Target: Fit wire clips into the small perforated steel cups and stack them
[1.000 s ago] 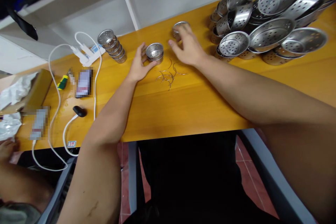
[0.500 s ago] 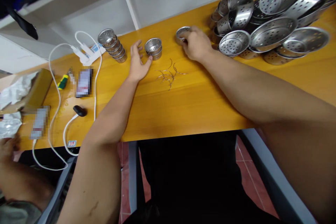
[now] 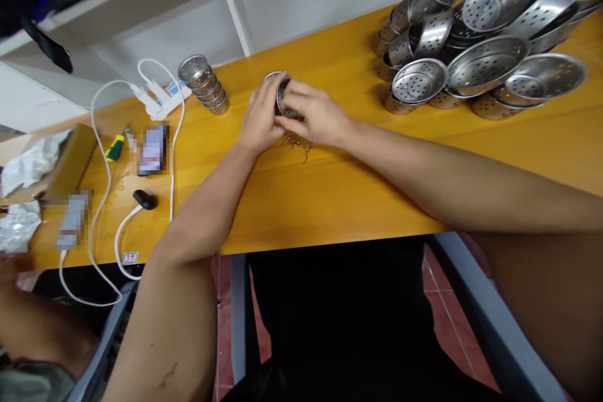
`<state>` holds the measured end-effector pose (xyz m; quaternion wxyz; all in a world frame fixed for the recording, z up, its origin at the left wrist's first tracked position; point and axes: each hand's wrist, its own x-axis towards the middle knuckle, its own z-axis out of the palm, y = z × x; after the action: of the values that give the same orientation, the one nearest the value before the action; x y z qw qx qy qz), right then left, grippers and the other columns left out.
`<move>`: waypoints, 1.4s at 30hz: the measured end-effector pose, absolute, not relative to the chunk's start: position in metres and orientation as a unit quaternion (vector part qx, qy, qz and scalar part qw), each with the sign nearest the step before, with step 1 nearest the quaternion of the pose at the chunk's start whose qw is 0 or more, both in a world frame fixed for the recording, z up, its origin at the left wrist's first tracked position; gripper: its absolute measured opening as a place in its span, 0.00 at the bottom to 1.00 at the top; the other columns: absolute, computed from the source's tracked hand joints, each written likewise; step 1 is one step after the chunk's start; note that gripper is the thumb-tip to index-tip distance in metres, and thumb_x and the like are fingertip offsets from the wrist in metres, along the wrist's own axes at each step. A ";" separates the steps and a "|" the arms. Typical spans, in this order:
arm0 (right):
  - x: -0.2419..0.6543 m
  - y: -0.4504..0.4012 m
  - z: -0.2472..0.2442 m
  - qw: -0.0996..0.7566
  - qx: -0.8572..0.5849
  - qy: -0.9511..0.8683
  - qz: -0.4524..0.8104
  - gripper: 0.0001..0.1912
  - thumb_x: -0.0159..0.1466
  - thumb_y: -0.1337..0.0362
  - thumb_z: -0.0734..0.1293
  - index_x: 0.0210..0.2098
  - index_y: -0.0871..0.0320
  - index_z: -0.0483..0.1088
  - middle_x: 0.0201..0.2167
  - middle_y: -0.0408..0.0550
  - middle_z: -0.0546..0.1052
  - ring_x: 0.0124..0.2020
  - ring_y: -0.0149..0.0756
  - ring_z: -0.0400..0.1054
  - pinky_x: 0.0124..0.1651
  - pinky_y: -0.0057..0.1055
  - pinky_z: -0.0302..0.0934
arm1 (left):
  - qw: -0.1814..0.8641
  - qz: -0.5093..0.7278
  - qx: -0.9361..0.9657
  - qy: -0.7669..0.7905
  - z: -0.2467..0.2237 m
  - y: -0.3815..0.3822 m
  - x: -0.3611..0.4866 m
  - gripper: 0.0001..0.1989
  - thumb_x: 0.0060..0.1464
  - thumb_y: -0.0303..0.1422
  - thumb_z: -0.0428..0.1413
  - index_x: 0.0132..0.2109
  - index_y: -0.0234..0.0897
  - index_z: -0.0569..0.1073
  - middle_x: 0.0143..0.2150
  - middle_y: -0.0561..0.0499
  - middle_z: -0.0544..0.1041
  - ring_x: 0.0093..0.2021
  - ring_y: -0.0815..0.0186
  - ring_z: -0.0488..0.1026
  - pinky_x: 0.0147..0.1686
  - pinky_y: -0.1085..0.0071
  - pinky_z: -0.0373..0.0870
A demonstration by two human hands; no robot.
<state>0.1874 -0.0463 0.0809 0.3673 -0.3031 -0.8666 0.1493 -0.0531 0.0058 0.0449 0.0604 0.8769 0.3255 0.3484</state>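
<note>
My left hand (image 3: 258, 118) curls around a small perforated steel cup (image 3: 272, 76), whose rim shows behind the fingers. My right hand (image 3: 316, 112) grips another perforated steel cup (image 3: 281, 95), tilted on its side and held up against the left fingers. My hands cover most of both cups. Just below them on the table lie several thin bent wires (image 3: 298, 142), partly under the right hand. A leaning stack of similar perforated cups (image 3: 207, 86) stands to the left of my left hand.
Piles of larger perforated steel cups (image 3: 487, 69) fill the table's right back. Toward the left are a power strip (image 3: 162, 100) with white cables, a phone (image 3: 153, 149), a black mouse-like object (image 3: 144, 199) and a green-yellow handle (image 3: 115, 147). Another person's arm (image 3: 38, 326) is at lower left.
My right hand has moved left, carrying a cup from beside the large pile to my left hand. My left hand has shifted right and closed around the cups there.
</note>
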 end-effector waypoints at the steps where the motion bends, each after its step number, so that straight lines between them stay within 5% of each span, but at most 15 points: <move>1: 0.189 -0.045 0.080 0.361 -0.292 -0.872 0.153 0.18 0.85 0.40 0.69 0.54 0.46 0.79 0.61 0.56 0.80 0.61 0.62 0.77 0.67 0.59 0.77 | 0.067 0.345 0.875 0.333 0.046 0.006 -0.055 0.45 0.72 0.55 0.62 0.85 0.50 0.55 0.86 0.44 0.71 0.87 0.43 0.69 0.89 0.39 0.68; 6: 0.201 -0.037 0.076 0.337 -0.278 -0.887 0.151 0.17 0.81 0.45 0.71 0.58 0.48 0.79 0.63 0.56 0.80 0.56 0.60 0.77 0.61 0.58 0.77 | 0.117 0.315 0.864 0.375 0.052 0.004 -0.056 0.54 0.64 0.73 0.59 0.84 0.51 0.57 0.87 0.47 0.69 0.89 0.43 0.65 0.94 0.39 0.58; 9: 0.202 -0.034 0.073 0.343 -0.275 -0.885 0.151 0.15 0.82 0.46 0.70 0.55 0.49 0.78 0.61 0.57 0.81 0.56 0.59 0.77 0.60 0.56 0.77 | 0.122 0.319 0.850 0.402 0.053 0.002 -0.054 0.53 0.65 0.75 0.52 0.85 0.55 0.57 0.88 0.53 0.69 0.90 0.46 0.62 0.97 0.44 0.55; 13: 0.201 -0.033 0.073 0.357 -0.270 -0.879 0.165 0.19 0.86 0.41 0.66 0.53 0.49 0.77 0.59 0.58 0.80 0.57 0.59 0.77 0.66 0.58 0.76 | 0.097 0.347 0.864 0.352 0.049 0.009 -0.058 0.51 0.64 0.71 0.60 0.83 0.53 0.63 0.83 0.46 0.73 0.85 0.39 0.71 0.91 0.34 0.65; 18: 0.202 -0.032 0.077 0.364 -0.283 -0.870 0.176 0.27 0.85 0.32 0.65 0.55 0.47 0.78 0.54 0.59 0.80 0.62 0.66 0.75 0.70 0.64 0.73 | 0.173 0.360 0.848 0.348 0.046 0.016 -0.062 0.47 0.64 0.65 0.70 0.81 0.57 0.67 0.85 0.45 0.72 0.89 0.37 0.67 0.95 0.36 0.59; 29: 0.196 -0.032 0.077 0.392 -0.303 -0.847 0.192 0.29 0.82 0.28 0.65 0.55 0.44 0.80 0.51 0.59 0.80 0.58 0.69 0.73 0.70 0.73 0.72 | 0.186 0.387 0.833 0.350 0.042 0.019 -0.061 0.44 0.65 0.54 0.74 0.81 0.58 0.67 0.84 0.45 0.72 0.91 0.37 0.65 0.97 0.38 0.51; 36: 0.208 -0.032 0.086 0.424 -0.289 -0.832 0.211 0.29 0.81 0.28 0.67 0.52 0.45 0.79 0.50 0.58 0.80 0.56 0.65 0.75 0.65 0.66 0.75 | 0.174 0.398 0.825 0.361 0.035 0.021 -0.065 0.49 0.66 0.65 0.69 0.83 0.55 0.63 0.84 0.42 0.71 0.90 0.36 0.66 0.95 0.37 0.55; 42: 0.217 -0.033 0.082 0.337 -0.188 -0.900 0.204 0.21 0.75 0.45 0.74 0.36 0.51 0.68 0.36 0.46 0.77 0.34 0.43 0.71 0.42 0.42 0.69 | 0.149 0.506 0.737 0.423 0.026 0.039 -0.084 0.55 0.64 0.77 0.63 0.83 0.54 0.57 0.83 0.40 0.69 0.92 0.40 0.60 0.97 0.41 0.50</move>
<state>0.2169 -0.0333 0.0824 0.3369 -0.1877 -0.8997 0.2044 -0.0839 0.0391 0.0258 0.1490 0.7368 0.4230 0.5060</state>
